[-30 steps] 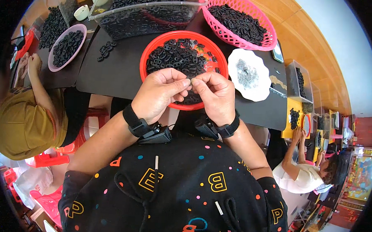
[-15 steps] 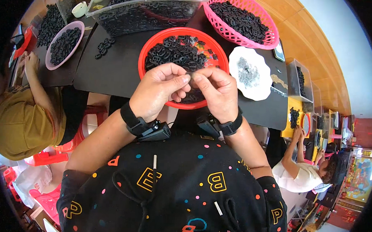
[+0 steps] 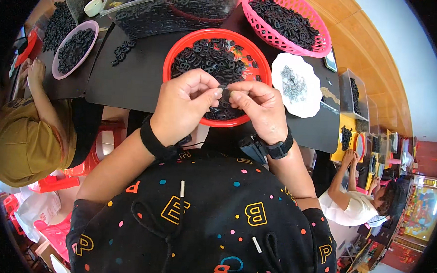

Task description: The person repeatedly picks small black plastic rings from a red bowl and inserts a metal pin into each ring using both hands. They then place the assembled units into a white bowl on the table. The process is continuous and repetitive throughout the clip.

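My left hand [image 3: 187, 100] and my right hand [image 3: 263, 109] meet fingertip to fingertip above a red bowl [image 3: 226, 123]. Each hand is closed in a pinch between thumb and forefinger. Something small and dark shows at the tips, too small and too covered to name. Small black oval parts with holes [image 3: 207, 60] fill much of the bowl, and a patterned bottom shows at its right. Right of the bowl, a white scalloped plate [image 3: 305, 105] carries a heap of tiny silvery pins [image 3: 293, 83].
Behind the bowl stands a clear bin [image 3: 175, 15] of black parts. A pink lattice basket [image 3: 325, 43] holds more at the back right. A few loose parts [image 3: 122, 53] and a pale pink bowl [image 3: 58, 75] lie leftward. People work at both sides, one in a mustard top [image 3: 30, 143].
My right hand has shifted slightly right, and the fingertips have drawn a little apart. My left wrist has turned a bit. The bowl and plate look about the same.
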Tool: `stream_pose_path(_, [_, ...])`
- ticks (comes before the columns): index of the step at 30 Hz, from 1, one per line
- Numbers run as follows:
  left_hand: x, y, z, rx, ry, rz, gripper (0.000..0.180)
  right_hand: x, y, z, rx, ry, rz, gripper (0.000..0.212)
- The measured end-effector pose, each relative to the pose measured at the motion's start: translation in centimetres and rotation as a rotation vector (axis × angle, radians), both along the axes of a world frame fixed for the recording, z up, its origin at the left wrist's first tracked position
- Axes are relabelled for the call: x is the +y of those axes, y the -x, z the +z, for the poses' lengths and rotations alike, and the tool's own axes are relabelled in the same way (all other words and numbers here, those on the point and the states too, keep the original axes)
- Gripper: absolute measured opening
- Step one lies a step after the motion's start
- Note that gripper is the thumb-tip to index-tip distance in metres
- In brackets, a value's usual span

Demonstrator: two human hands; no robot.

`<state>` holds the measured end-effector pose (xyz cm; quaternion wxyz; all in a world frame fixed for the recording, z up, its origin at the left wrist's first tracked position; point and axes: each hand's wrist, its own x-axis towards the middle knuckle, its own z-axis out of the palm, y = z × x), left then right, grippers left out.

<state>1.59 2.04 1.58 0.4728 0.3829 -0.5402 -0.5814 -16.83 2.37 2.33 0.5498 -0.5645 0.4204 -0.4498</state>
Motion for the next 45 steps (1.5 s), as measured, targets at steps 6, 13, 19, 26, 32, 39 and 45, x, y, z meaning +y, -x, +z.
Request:
stream_pose_path(6, [0.2, 0.0, 0.8, -0.516, 0.653, 0.245, 0.007, 0.0, -0.2, -0.3, -0.051, -0.011, -0.067, 0.015])
stream_pose_path(13, [0.5, 0.1, 0.4, -0.599, 0.817, 0.208, 0.012, 0.5, -1.5, -0.9, -0.12, 0.057, -0.072, 0.023])
stream_pose_path(19, [0.5, 0.2, -0.1, -0.599, 0.861, 0.171, 0.015, 0.8, -1.6, -1.3, -0.131, 0.124, -0.05, 0.022])
stream_pose_path(26, [0.3, 0.0, 0.9, 0.042, -0.235, 0.007, 0.019, 0.9, -0.9, -1.5, -0.016, 0.23, -0.099, 0.023])
stream_pose_path(32, [-0.1, 0.1, 1.1, 0.05, -0.355, -0.166, 0.012, 1.0, -1.1, -1.7, 0.111, 0.41, -0.113, 0.025])
stream_pose_path(39, [0.1, 0.0, 0.5, 0.061, -0.356, -0.16, 0.011, 1.4, -1.7, -1.9, 0.035, 0.325, -0.169, 0.022])
stream_pose_path(45, [0.0, 0.0, 0.4, 0.051, -0.312, -0.128, 0.011, 1.2, -1.0, -1.6, -0.01, 0.116, -0.077, 0.008])
